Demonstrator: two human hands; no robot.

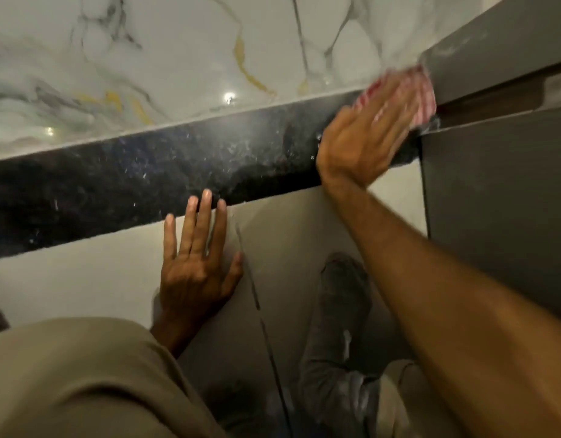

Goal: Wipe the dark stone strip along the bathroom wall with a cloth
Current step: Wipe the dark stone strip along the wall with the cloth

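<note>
Item: dark stone strip [146, 172], a speckled black band that ran lengthwise across the wall from lower left to upper right, bounded above by white veined marble [146, 58] and below by plain pale tile [288, 222]. Right end of the strip met a grey cabinet panel [494, 184]. Item: cloth [423, 90], red-and-white, blurred, pressed against the strip at that far right end, touching the cabinet edge. Item: right hand [364, 143], laid flat over the cloth with fingers extended and spread, not curled; the cloth was pinned under the palm and fingers rather than gripped, though whether any fold was pinched beneath could not be told. Item: left hand [194, 263], open and empty, braced flat on the pale tile with fingertips touching the strip's lower edge. Governing relation: nearly the whole length of the strip lay to the left of the cloth, along the strip's long axis; the right hand alone held the cloth, so the likely next stroke was judged a leftward sweep down the band, passing just above the left hand's fingertips. Streaks and pale specks showed on the unwiped stretch
</note>
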